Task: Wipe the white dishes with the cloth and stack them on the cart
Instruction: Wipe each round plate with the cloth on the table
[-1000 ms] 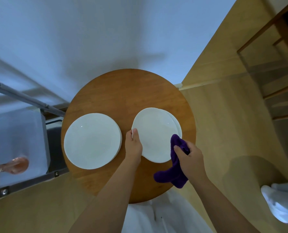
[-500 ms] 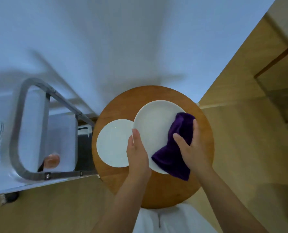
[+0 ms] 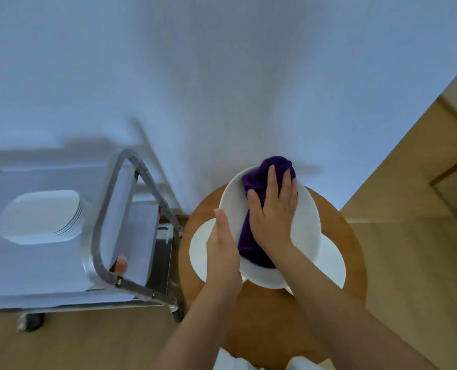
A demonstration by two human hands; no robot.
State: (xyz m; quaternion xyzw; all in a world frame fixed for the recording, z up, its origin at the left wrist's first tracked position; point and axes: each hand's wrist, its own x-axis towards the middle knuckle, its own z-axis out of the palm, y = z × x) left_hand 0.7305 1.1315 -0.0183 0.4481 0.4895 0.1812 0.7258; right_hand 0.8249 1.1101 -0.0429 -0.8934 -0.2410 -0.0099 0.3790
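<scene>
At centre right, the plate (image 3: pixel 308 231) is now lifted off the table (image 3: pixel 350 252), gripped at its rim by the left hand (image 3: pixel 223 252). The right hand (image 3: pixel 274 209), fingers flat, has pushed the cloth (image 3: pixel 251 244) to its far edge: wiping is underway, with the cart (image 3: pixel 110 236) stack (image 3: pixel 41 216) waiting at left.

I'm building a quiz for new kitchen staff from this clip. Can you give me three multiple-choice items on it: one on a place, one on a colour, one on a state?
1. Where is the stack of square dishes?
A on the round table
B on the cart
C on the floor

2. What colour is the cloth?
A purple
B yellow
C white

3. What is the right hand doing?
A hanging idle
B pressing the cloth on the held plate
C gripping the cart handle

Key: B, the stack sits on the cart; A, the cloth is purple; B, straight fingers lie on the cloth.
</scene>
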